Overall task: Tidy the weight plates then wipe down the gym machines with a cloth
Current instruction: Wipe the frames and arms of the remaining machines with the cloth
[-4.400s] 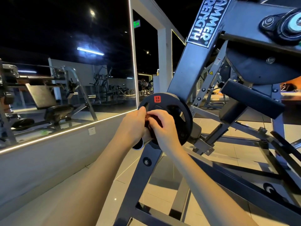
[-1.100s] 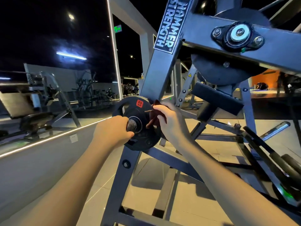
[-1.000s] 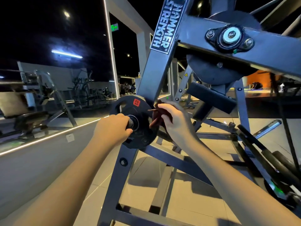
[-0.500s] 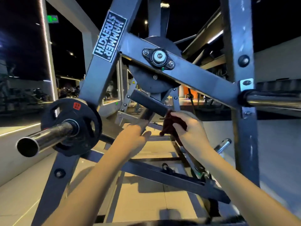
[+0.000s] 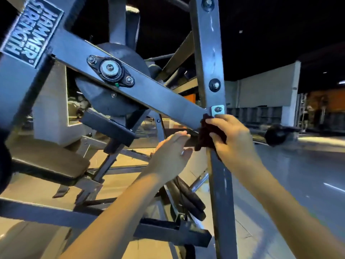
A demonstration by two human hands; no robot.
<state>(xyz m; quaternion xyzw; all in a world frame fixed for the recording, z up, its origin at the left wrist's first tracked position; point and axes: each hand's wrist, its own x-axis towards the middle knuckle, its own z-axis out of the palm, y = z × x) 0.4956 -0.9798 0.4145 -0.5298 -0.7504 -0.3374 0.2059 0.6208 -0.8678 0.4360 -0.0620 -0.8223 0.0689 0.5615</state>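
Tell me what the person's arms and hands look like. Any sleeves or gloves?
No sleeves, no gloves. The left arm and right arm are bare as far as the picture shows, with no watch. The left hand has a tiny shiny spot on one finger, maybe a ring; it is too blurry to tell. The right hand wears nothing visible.

Dark maroon cloth (image 5: 205, 135), blue-grey steel machine frame (image 5: 211, 53), black label (image 5: 30, 32) with pale silver lettering, black seat pad (image 5: 46, 161), black weight plates (image 5: 188, 199), beige tiled floor (image 5: 37, 191), orange far wall (image 5: 328, 98)
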